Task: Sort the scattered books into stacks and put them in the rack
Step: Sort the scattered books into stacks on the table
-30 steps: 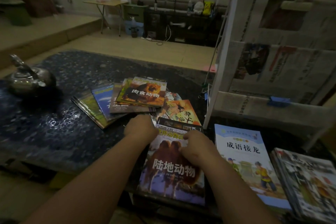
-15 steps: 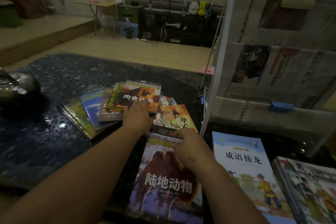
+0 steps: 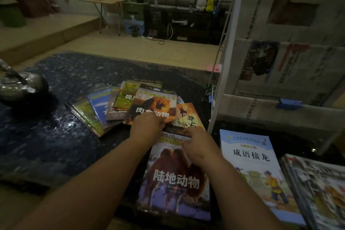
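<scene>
Just beyond the camel book (image 3: 177, 183), the left hand (image 3: 147, 128) is pinching the lion book (image 3: 155, 104) with curled fingers; the right hand (image 3: 200, 148) is gripping the camel book's far edge, fingers curled.

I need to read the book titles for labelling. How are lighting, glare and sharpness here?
Head view: dim and underexposed; the camel book and lion book titles are legible; glare glints on the table left of the fanned books; the rack is soft and bowed by wide-angle distortion; the kettle sits in shadow.
</scene>
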### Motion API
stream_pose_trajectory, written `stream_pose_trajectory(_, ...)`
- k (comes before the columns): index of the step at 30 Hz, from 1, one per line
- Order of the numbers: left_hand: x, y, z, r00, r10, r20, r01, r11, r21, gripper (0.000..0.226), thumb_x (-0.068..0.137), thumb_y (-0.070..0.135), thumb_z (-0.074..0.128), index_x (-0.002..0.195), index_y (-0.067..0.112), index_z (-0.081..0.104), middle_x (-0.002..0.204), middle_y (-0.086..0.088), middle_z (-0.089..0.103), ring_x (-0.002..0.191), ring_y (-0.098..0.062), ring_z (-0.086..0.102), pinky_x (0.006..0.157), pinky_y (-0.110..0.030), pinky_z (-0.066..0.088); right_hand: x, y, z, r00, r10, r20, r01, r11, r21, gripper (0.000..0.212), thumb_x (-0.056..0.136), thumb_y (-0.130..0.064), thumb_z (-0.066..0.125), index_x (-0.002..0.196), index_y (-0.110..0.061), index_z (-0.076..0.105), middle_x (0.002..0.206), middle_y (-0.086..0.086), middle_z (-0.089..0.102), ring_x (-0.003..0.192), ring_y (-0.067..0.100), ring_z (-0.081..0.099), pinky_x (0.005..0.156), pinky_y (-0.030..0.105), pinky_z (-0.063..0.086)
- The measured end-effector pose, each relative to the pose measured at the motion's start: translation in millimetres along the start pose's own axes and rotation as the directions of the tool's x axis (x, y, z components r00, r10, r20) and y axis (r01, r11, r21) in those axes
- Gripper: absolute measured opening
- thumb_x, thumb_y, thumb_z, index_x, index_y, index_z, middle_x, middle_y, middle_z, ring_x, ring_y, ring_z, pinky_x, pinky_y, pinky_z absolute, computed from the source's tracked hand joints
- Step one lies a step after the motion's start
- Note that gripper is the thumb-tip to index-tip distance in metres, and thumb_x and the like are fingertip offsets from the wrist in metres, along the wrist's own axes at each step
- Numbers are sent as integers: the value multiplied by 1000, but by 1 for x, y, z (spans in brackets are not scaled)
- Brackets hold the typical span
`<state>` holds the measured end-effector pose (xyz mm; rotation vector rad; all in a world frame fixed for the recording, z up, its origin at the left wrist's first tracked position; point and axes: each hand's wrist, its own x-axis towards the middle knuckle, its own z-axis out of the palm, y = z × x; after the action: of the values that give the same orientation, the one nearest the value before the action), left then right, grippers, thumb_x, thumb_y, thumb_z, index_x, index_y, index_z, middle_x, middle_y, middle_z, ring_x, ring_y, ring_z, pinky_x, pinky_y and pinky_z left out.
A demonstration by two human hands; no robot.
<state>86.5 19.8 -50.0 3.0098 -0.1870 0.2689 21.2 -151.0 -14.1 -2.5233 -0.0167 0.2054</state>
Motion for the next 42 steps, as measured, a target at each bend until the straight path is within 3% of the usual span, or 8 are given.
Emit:
stream_pose_trajectory(5,-27,1,-23,988,27,153,-8,993,-120,22,94,35,58,98,21,74,93,-3,67,86,-22,61,65,-30,43,-4,-2,-1,1000,19,-2,-19,999,47,33,94,-23,53,127,-22,56,130,4,56,115,24,54,85,31,42)
stream_pose_trajectory(9,-44,5,-53,936,112,334,-19,963,-268,20,93,36,61,105,25,74,96,4,68,89,-15,61,75,-30,49,-6,-7,-1,978,207,-1,-192,907,375,33,100,-33,46,131,-23,51,132,7,53,110,25,55,90,37,47)
stream_pose_trajectory(12,-55,6,-65,860,210,466,-41,937,-348,18,90,35,66,105,30,74,95,11,65,90,-8,59,79,-28,48,-11,-7,0,949,310,60,-297,810,506,23,98,-30,52,120,-21,56,112,4,57,82,16,56,64,31,48)
stream_pose_trajectory(19,-68,10,-60,788,270,553,-9,904,-428,29,82,41,73,110,34,71,100,21,63,90,-1,58,74,-21,45,-12,8,6,956,285,66,-292,939,183,18,91,-16,57,98,-17,73,105,1,64,93,18,57,85,37,54)
stream_pose_trajectory(23,-57,3,-49,938,-31,345,141,944,-298,44,87,40,66,128,27,62,129,0,59,115,-21,57,95,-39,49,-15,10,3,935,315,164,-292,945,-148,21,91,-18,55,106,-8,66,103,9,63,87,22,60,61,27,46)
stream_pose_trajectory(28,-58,-2,-34,902,-197,383,349,856,-382,48,87,28,69,131,19,54,129,-6,61,114,-26,57,92,-32,46,-18,8,3,935,301,188,-224,911,-346,24,91,-15,52,112,-9,61,112,11,60,97,25,60,79,30,49)
stream_pose_trajectory(36,-58,3,-25,899,-183,397,365,814,-451,40,77,19,76,115,19,63,99,0,68,90,-18,62,78,-27,46,-13,18,22,989,38,146,6,957,-290,73,78,-52,68,141,-29,41,153,3,30,139,29,31,112,48,31)
stream_pose_trajectory(42,-56,5,-23,886,-181,426,347,869,-353,46,73,26,79,116,19,66,113,-1,68,99,-20,62,80,-28,47,-15,20,27,975,35,219,31,956,-293,83,69,-51,78,139,-25,41,135,0,45,126,23,43,105,47,39)
